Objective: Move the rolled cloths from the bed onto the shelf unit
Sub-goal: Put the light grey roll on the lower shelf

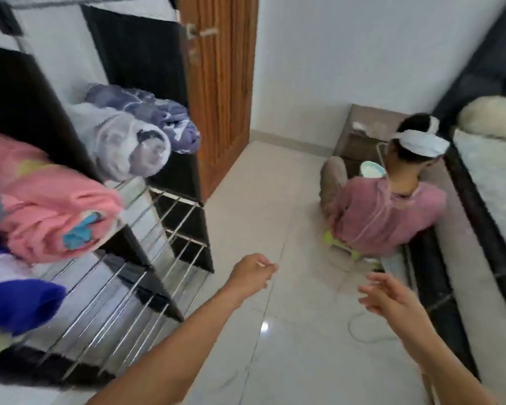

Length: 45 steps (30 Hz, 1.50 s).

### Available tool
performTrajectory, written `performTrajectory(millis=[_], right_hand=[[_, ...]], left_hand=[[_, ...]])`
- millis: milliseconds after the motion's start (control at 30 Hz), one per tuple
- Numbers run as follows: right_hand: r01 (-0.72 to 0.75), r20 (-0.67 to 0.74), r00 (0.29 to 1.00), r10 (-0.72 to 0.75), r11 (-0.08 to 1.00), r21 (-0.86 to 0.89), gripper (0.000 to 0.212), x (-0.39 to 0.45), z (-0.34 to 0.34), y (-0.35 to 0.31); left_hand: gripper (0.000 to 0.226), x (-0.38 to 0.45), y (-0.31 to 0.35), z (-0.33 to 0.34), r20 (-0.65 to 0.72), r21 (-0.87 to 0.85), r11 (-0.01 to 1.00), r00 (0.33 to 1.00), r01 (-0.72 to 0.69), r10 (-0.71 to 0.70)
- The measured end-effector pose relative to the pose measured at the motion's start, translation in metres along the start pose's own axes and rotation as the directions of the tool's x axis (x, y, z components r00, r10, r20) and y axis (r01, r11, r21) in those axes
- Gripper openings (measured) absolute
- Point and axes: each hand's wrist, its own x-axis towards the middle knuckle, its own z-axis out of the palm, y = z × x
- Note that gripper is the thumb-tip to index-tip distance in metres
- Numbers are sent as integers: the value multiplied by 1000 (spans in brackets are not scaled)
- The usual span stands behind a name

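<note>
The shelf unit [170,217], black panels with metal rod shelves, fills the left side. On it lie rolled cloths: a pink one [50,206], a pale grey-white one [129,144], a blue-grey patterned one [158,118] and a deep blue one [15,299] at the lower left. The bed [491,182] runs along the right edge with a light cover. My left hand [253,271] hangs over the floor just right of the shelf, fingers loosely curled, holding nothing. My right hand [392,296] is open with fingers spread, nearer the bed and holding nothing.
A person in a pink top [389,211] sits on the floor against the bed frame, facing away. A white cable [362,331] loops on the glossy tiles. A wooden door [219,83] stands behind the shelf. A cream pillow [491,115] lies on the bed.
</note>
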Motion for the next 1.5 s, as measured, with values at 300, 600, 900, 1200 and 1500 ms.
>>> performTrajectory(millis=[300,600,900,1200,1500], right_hand=[[-196,-409,830,379,885,422,13,-90,-199,121],[-128,-581,628,518,805,580,14,-134,-366,186],[-72,-599,453,660,697,713,17,-113,-447,233],[-44,-603,225,766,626,779,21,-80,-521,268],[-228,-558,182,809,587,777,48,-49,-647,353]], left_hand=[[11,-6,111,267,570,324,901,820,-287,56],[16,-43,180,499,812,322,843,584,-430,-13],[17,-23,188,676,855,379,895,458,-235,-242],[18,-4,171,786,740,636,761,383,-129,-553],[67,20,165,866,589,757,649,348,81,-730]])
